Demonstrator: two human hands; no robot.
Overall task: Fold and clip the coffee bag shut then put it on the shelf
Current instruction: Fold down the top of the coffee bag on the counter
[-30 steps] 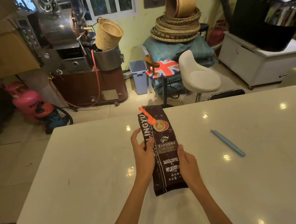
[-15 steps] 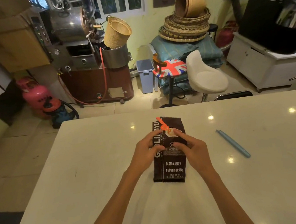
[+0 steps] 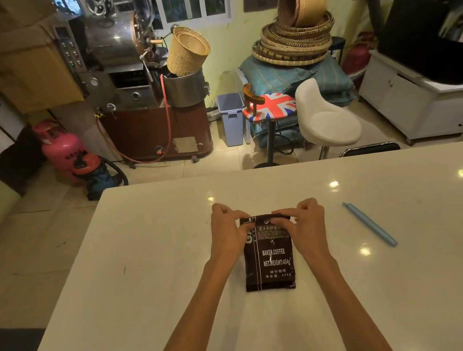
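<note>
A dark brown coffee bag (image 3: 270,259) with white lettering lies flat on the white table (image 3: 156,283), its bottom edge toward me. Its top is folded over into a roll at the far end. My left hand (image 3: 227,230) pinches the left end of that roll. My right hand (image 3: 304,225) pinches the right end, thumb across the fold. The orange mark seen earlier on the bag is hidden inside the fold. A long light blue clip (image 3: 369,223) lies on the table to the right of the bag, apart from both hands.
Beyond the table's far edge stand a white stool (image 3: 327,116), a flag-patterned stool (image 3: 271,106), a blue bin (image 3: 231,118), a coffee roaster (image 3: 128,72) and a pink gas cylinder (image 3: 62,150). A white cabinet (image 3: 406,105) sits at the right.
The bag went from held upright to lying flat on the table. Both hands moved up to its top and rolled it down, so the bag looks shorter and the orange mark is gone from sight.
</note>
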